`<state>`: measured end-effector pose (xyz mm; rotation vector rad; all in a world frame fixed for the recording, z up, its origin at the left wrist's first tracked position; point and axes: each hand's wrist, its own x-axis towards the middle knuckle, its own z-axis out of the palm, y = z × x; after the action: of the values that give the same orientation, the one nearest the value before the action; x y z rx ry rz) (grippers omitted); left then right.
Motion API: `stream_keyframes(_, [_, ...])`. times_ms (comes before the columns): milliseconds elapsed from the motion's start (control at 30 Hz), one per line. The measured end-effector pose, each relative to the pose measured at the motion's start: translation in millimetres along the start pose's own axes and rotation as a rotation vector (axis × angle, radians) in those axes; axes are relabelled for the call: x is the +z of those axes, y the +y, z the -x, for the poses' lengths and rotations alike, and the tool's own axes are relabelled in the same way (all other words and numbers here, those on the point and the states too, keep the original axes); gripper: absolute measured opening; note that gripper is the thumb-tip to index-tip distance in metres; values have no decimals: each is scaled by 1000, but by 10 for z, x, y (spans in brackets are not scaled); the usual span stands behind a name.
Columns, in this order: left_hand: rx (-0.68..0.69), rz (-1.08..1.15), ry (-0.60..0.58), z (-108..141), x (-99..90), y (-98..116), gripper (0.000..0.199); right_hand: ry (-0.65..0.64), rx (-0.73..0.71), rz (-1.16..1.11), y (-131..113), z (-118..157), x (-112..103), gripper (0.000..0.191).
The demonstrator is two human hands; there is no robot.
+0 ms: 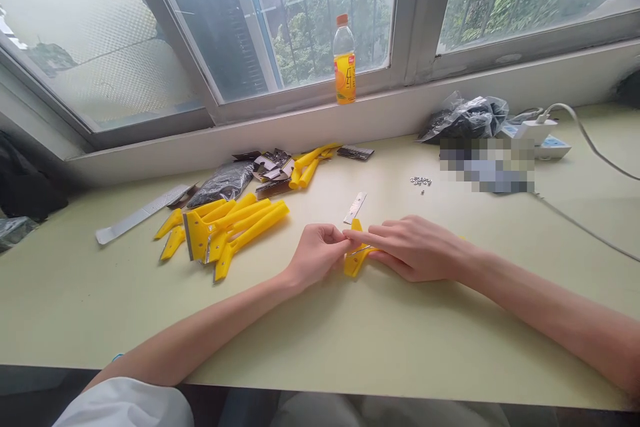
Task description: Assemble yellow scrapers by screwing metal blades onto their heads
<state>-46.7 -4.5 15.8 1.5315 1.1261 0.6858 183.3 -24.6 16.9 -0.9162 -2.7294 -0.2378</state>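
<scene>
Pale table (310, 347), both hands at one yellow scraper (354, 265), clock centre.
More scrapers (240, 215) heaped at 10. Right hand (420, 248) at 3: back up, index reaching over the scraper head, thumb on the near side, neck held between. Left hand (320, 250) at 9: thumb and index nearly together by the head; can't tell if they're pinching anything. Bottle (345, 80) at 12: orange cap, yellow label, red patch, one big dark character, looks like 纤; small print unreadable. Pale flat strip (355, 207) at 12, just beyond the head. Loose metal bits (425, 181) around 2.
</scene>
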Motion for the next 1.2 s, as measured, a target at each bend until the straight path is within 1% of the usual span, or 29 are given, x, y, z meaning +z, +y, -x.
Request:
stream_keyframes(133, [27,59,-18,39,8,20,35,-39,35,-16,-16,-10,-12,42])
stream_keyframes(267, [13,109,-46,79,7,35,33,-23,68,-57,-19,-10,-4,39])
stream_keyframes(367, [31,129,-76,96,9,23,33,-18,49,-38,-13,-7,3,41])
stream_keyframes(467, [40,131,-73,95,15,6,33,-26,9,3,-9,-7,2,46])
stream_keyframes(633, [17,129,-67,82,20,-7,35,-46,4,18,-13,-15,3,37])
stream_keyframes(767, [17,126,-98,75,6,1,36,-33,9,10,-13,-13,11,35])
stream_keyframes(1033, [15,119,-183,44,-79,36,41,-32,-5,20,-14,-14,2,43])
stream_keyframes(1100, [31,93,-160,10,-128,45,44,-34,-12,31,-15,-17,-2,46])
stream_keyframes(1200, [104,-33,-50,-120,-222,28,49,-29,-18,53,-15,-15,-4,46])
